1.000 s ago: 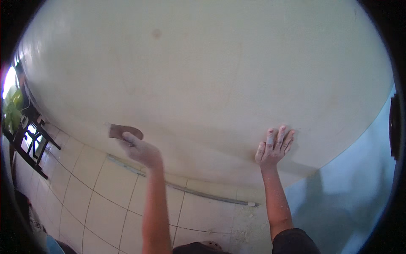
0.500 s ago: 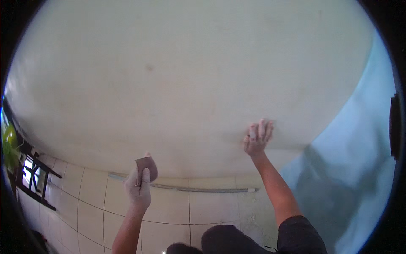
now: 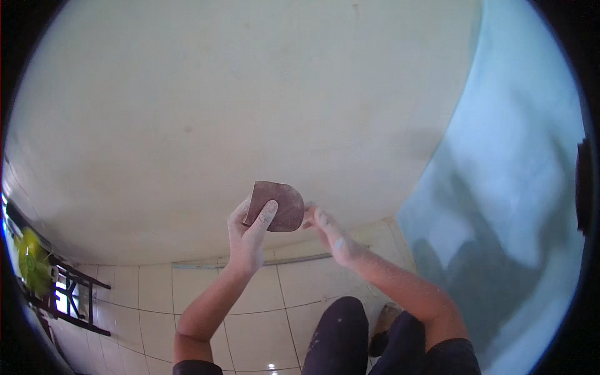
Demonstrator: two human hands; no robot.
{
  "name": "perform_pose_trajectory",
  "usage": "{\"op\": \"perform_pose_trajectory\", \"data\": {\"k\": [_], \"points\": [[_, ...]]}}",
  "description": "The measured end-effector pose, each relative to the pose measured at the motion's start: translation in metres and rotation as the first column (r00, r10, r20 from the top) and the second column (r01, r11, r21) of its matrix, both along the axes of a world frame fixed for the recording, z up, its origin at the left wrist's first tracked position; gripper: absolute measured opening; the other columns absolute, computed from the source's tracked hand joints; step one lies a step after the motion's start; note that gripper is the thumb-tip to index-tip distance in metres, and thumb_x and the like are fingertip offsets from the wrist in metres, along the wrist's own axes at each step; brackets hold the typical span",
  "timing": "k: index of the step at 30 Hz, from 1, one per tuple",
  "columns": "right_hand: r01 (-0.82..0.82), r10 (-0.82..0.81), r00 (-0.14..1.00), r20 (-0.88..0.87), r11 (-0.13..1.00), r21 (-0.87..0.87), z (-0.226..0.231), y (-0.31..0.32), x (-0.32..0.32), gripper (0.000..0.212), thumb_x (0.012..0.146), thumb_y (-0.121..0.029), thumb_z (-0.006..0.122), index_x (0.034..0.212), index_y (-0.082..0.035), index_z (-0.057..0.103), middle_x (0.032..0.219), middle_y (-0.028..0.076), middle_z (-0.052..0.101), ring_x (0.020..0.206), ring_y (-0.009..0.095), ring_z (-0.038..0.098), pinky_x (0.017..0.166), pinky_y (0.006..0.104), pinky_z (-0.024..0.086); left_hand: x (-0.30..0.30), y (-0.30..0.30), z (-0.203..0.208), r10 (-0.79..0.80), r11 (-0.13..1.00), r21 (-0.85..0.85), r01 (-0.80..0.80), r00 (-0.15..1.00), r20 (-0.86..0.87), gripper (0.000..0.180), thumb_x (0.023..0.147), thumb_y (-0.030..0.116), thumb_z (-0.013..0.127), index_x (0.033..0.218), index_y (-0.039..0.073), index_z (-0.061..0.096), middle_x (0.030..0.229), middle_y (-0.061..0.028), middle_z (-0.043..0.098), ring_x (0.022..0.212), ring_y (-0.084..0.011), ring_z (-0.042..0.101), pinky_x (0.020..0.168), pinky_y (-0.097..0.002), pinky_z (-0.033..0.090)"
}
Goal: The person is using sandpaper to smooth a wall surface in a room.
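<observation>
1. Now the brown sheet [image 3: 284, 206] stands near the middle of the frame, its right side rounded, gripped by the left hand [image 3: 249, 228]: the thumb lies across the near face and the other fingers go behind it.
2. Just beside the sheet's right edge is the right hand [image 3: 331, 234], its fingers half bent and a little blurred; I cannot tell whether they touch the sheet or have hold of it.
3. To handle the sheet well, I would keep that thumb flat and firm, let the right fingertips steady the free rounded edge, and avoid creasing it; both hands look dusty, so the grip could slip.
4. Half a second ago the right hand lay against the pale wall [image 3: 250, 112] and the sheet was lower and further left; now both hands are together, clear of that surface.
5. Below, a dark-clothed knee [image 3: 339, 337] rises at the lower centre over the tiled floor [image 3: 256, 331], with a long thin strip [image 3: 287, 260] lying along the wall's foot.
6. Beyond, the blue wall [image 3: 500, 125] fills more of the right side than before; at the lower left are a dark frame [image 3: 94, 327] and something yellow-green [image 3: 33, 262].
</observation>
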State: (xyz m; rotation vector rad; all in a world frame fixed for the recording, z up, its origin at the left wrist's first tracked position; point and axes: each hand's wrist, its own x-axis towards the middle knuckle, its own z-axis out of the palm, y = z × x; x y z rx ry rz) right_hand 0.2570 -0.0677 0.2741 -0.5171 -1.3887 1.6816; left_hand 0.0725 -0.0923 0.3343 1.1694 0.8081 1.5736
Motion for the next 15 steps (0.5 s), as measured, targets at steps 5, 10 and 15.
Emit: {"op": "perform_pose_trajectory", "data": {"k": [5, 10, 15], "points": [[0.088, -0.114, 0.973, -0.2, 0.987, -0.134, 0.063, -0.044, 0.003, 0.043, 0.097, -0.028, 0.054, 0.129, 0.0, 0.049, 0.13, 0.011, 0.053, 0.122, 0.019, 0.05, 0.104, 0.035, 0.036, 0.022, -0.005, 0.013, -0.153, 0.982, -0.126, 0.143, 0.986, -0.071, 0.026, 0.091, 0.016, 0.067, 0.11, -0.001, 0.063, 0.104, -0.0048, 0.065, 0.093, -0.0106, 0.06, 0.085, -0.0288, 0.048], [0.248, -0.26, 0.962, -0.087, 0.96, -0.129, 0.098, -0.033, 0.045, 0.031, 0.095, -0.022, 0.059, 0.116, 0.0, 0.057, 0.112, 0.008, 0.063, 0.104, 0.016, 0.06, 0.093, 0.0338, 0.046, 0.043, -0.026, 0.055, -0.286, 0.951, -0.186, 0.247, 0.932, -0.222, 0.033, 0.09, 0.014, 0.067, 0.117, -0.001, 0.057, 0.107, -0.0072, 0.064, 0.093, -0.0119, 0.061, 0.082, -0.0288, 0.052], [0.323, -0.395, 0.833, -0.388, 0.916, -0.238, 0.079, -0.039, 0.015, 0.044, 0.09, -0.012, 0.065, 0.127, -0.004, 0.043, 0.119, 0.01, 0.056, 0.11, 0.019, 0.055, 0.092, 0.0352, 0.048, 0.057, 0.001, 0.039, -0.192, 0.98, -0.095, 0.176, 0.962, -0.193, 0.041, 0.088, 0.015, 0.069, 0.121, -0.002, 0.052, 0.107, -0.0078, 0.062, 0.094, -0.0124, 0.062, 0.079, -0.0286, 0.054]]}}
